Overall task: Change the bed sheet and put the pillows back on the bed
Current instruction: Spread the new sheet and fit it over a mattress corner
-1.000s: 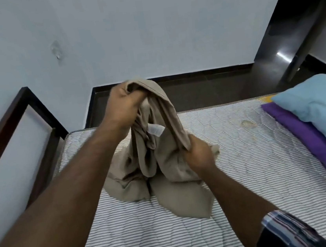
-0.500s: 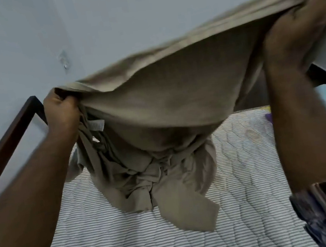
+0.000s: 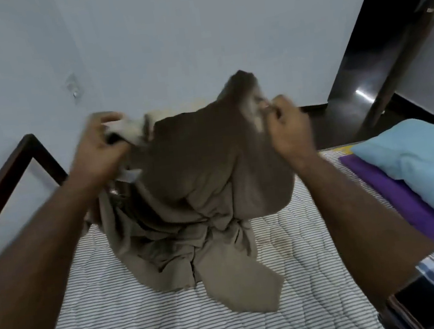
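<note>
The tan bed sheet [image 3: 197,194] hangs bunched between my two hands above the bare striped mattress [image 3: 121,326], its lower folds piled and knotted-looking on the quilted top, one flap trailing toward me. My left hand [image 3: 99,148] has its fingers curled round a pale edge of the cloth by the white tag; my right hand [image 3: 287,125] pinches another edge, fingers closed on it, though blur keeps me from seeing exactly how much fabric each one holds. The risk I judge greatest is that I am holding two points that are not matching corners, so a shake would only tighten the twist in the middle instead of opening it. A thin pinch on the right could also slip loose mid-flick and drop that side. On my right the light blue pillow [image 3: 424,166] lies on the purple pillow [image 3: 406,204] at the mattress edge; a wide throw could drape the sheet over them or nudge them off.
</note>
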{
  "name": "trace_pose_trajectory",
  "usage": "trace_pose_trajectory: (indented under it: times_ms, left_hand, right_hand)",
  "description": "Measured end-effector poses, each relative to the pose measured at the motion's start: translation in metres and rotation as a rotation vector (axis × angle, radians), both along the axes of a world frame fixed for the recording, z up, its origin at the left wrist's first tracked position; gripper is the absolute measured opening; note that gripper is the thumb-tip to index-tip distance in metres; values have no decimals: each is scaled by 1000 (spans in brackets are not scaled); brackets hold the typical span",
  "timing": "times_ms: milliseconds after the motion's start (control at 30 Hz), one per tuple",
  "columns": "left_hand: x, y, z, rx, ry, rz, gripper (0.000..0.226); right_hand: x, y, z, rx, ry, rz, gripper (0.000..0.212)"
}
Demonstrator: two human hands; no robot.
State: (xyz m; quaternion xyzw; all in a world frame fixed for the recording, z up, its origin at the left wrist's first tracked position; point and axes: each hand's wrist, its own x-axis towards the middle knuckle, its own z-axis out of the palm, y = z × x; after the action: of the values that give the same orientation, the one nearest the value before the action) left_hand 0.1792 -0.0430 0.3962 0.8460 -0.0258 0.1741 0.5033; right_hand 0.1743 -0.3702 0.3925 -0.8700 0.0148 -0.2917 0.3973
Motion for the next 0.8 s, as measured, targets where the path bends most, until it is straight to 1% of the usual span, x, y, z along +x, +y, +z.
trace_pose_trajectory:
  times_ms: [67,100,133,167,200,233,267,333,367,400,467,567,600,667,700,733,767,800]
  left_hand:
    - [-11,-48,-10,145,170,-338,78]
    - [-11,-65,-19,191,194,-450,89]
    - [-12,-77,-24,200,178,-500,87]
    - [-11,-82,-26,186,150,-502,72]
    - [-10,-82,-24,167,124,-503,49]
    - [-10,-80,-22,137,100,-486,30]
    - [-13,-80,-18,100,82,-475,18]
    - [-19,-73,-17,36,81,-491,5]
    - [-23,-69,-17,-26,89,-492,6]
    - [-26,-65,-18,-102,90,-477,12]
    - [-28,-57,-18,-250,73,-424,23]
    - [-28,-45,-15,-419,60,-382,28]
    - [-28,-40,-14,-468,61,-364,27]
    - [-26,-30,-15,-548,63,-304,29]
    - [-26,-24,-14,-594,75,-273,33]
    - [-28,-20,-13,-663,101,-255,40]
    - [-30,-15,-12,-752,122,-251,48]
    - [-32,-10,-10,-832,115,-251,52]
  right_hand:
    - [-8,46,1,-17,17,264,27]
    - [-13,66,7,-10,15,370,25]
    - [-17,81,13,15,6,456,21]
    - [-19,90,17,46,1,515,17]
    - [-17,92,15,81,0,545,17]
    - [-16,90,10,125,24,559,22]
    - [-16,83,2,184,75,577,29]
    - [-16,68,-21,360,230,698,37]
    - [-19,62,-33,407,313,771,36]
    - [-21,59,-44,394,392,823,34]
    - [-20,55,-67,281,526,860,33]
    - [-11,52,-96,173,662,812,25]
    - [-7,51,-106,86,686,770,25]
    - [-2,51,-123,-165,752,718,28]
    - [-2,51,-133,-226,795,711,25]
    - [-2,51,-145,-231,843,705,19]
    - [-2,51,-157,-166,890,668,16]
    - [-1,52,-170,-89,908,624,18]
